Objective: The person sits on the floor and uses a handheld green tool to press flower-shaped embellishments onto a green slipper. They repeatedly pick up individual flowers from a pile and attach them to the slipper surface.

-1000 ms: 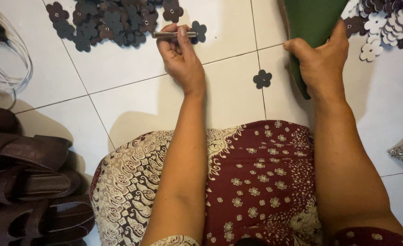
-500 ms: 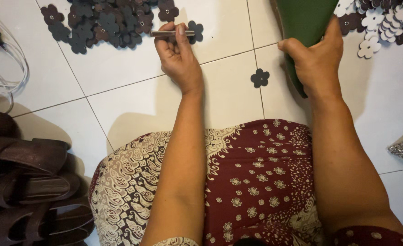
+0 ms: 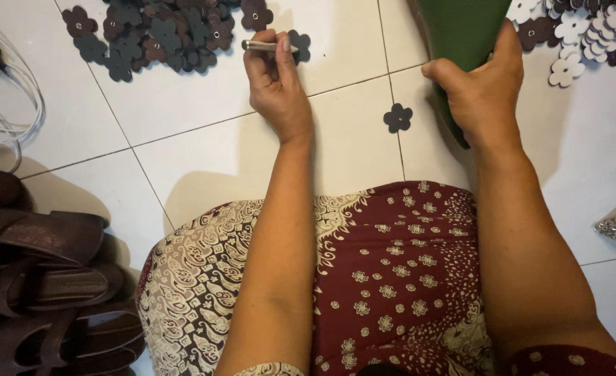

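Observation:
My left hand (image 3: 274,83) grips a small metal rod-like tool (image 3: 260,46) held sideways, its knuckles resting on the white tiled floor (image 3: 182,97). Just beyond its fingertips lies a dark flower-shaped cut-out (image 3: 299,44), at the edge of a heap of several dark flower cut-outs (image 3: 154,35). My right hand (image 3: 482,90) is closed around the lower edge of a dark green sheet (image 3: 464,28) that rises toward the top of the view. A single dark flower cut-out (image 3: 398,118) lies on the floor between my two hands.
White and dark flower cut-outs (image 3: 576,35) are piled at the top right. A coil of white cable (image 3: 8,104) lies at the left. Brown leather straps (image 3: 36,278) are stacked at the lower left. A patterned red and cream cloth (image 3: 363,278) covers my lap.
The view has shifted slightly. My left hand with the tool has edged right toward the lone flower cut-out by the heap. My right hand keeps its grip on the green sheet.

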{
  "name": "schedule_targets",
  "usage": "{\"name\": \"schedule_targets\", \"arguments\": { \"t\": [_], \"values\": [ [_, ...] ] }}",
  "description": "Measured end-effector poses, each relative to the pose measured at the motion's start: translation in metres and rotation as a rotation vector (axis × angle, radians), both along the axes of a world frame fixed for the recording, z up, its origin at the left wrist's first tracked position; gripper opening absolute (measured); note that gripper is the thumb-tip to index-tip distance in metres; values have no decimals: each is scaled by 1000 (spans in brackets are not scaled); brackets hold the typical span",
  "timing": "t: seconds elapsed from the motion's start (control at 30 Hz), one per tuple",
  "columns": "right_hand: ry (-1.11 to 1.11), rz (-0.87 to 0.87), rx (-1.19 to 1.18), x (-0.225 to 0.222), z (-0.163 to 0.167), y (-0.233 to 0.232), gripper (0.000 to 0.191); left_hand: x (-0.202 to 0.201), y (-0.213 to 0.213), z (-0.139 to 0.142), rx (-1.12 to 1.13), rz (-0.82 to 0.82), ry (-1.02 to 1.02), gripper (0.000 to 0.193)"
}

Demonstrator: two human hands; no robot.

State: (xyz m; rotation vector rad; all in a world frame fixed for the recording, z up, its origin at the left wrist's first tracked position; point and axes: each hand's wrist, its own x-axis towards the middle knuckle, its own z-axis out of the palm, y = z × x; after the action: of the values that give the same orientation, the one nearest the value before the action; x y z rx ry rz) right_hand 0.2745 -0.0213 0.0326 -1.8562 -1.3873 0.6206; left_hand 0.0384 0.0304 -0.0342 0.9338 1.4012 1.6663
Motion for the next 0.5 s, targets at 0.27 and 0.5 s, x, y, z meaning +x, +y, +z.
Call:
{"name": "schedule_targets", "arguments": {
  "t": [0.27,0.5],
  "values": [
    [-60,0,-84,6,-10,-3,73,4,-4,7,17,-50,242,13],
    [-234,148,31,-14,28,-5,77,5,0,15,-71,-5,437,23]
  ]
}}
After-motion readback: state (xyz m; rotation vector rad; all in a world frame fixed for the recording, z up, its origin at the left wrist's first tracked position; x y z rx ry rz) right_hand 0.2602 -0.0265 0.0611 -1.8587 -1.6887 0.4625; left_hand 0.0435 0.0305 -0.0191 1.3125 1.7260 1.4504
